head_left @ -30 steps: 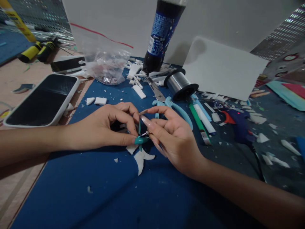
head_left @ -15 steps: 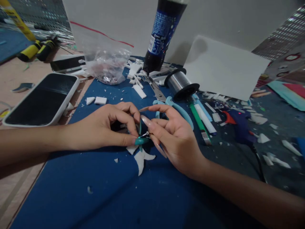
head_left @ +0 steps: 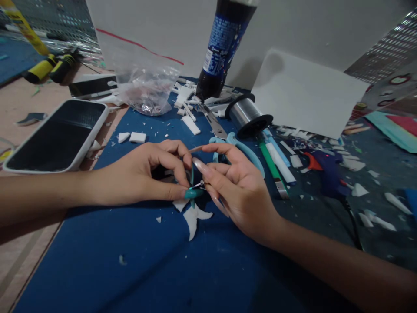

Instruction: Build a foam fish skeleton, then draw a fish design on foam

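Observation:
Both hands meet over the blue mat (head_left: 137, 269). My left hand (head_left: 156, 169) is closed in a pinch on a small piece with a thin teal strip (head_left: 192, 174). White pieces shaped like a forked tail (head_left: 193, 219) show just below the strip, by the mat. A glossy teal shape lies at my left thumb tip; I cannot tell whether it is a long nail or part of the piece. My right hand (head_left: 231, 187) has its fingers drawn together against the same spot, around a tiny thin silvery bit (head_left: 199, 184). Fingers hide most of the piece.
Behind the hands are light-blue-handled scissors (head_left: 216, 126), a wire spool (head_left: 246, 114), a dark drink bottle (head_left: 221, 48) and a zip bag (head_left: 146, 87). A phone (head_left: 58, 134) lies left. To the right are a green cutter (head_left: 273, 167), a glue gun (head_left: 329, 169) and white scraps.
Almost nothing differs. Both hands keep the same pinch over the piece, with only a very slight shift of the right fingers.

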A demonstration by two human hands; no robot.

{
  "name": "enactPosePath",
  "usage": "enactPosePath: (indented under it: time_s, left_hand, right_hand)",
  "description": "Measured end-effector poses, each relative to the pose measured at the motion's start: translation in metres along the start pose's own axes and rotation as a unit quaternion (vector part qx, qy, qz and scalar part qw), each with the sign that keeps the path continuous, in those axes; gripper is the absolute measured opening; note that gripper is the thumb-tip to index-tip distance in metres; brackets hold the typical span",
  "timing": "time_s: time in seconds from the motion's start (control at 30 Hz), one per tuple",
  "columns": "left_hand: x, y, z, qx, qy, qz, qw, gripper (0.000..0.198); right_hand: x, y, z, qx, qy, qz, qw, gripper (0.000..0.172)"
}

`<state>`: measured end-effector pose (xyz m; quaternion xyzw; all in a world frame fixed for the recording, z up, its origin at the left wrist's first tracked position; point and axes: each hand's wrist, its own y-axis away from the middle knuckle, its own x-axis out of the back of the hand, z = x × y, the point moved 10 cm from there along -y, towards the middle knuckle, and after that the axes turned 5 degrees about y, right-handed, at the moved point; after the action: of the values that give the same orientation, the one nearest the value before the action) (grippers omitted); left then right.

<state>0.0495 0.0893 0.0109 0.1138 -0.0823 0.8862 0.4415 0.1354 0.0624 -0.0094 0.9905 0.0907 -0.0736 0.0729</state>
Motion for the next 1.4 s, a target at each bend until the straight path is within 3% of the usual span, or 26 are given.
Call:
enactPosePath:
  time_s: [1.4]
  left_hand:
    - [0.0002,-0.0016,0.0011,0.003,0.002,0.000,1.000,0.008]
  right_hand:
    - [0.0029,0.0009,0.0010,-0.006,0.036,0.009,0.999,0.015]
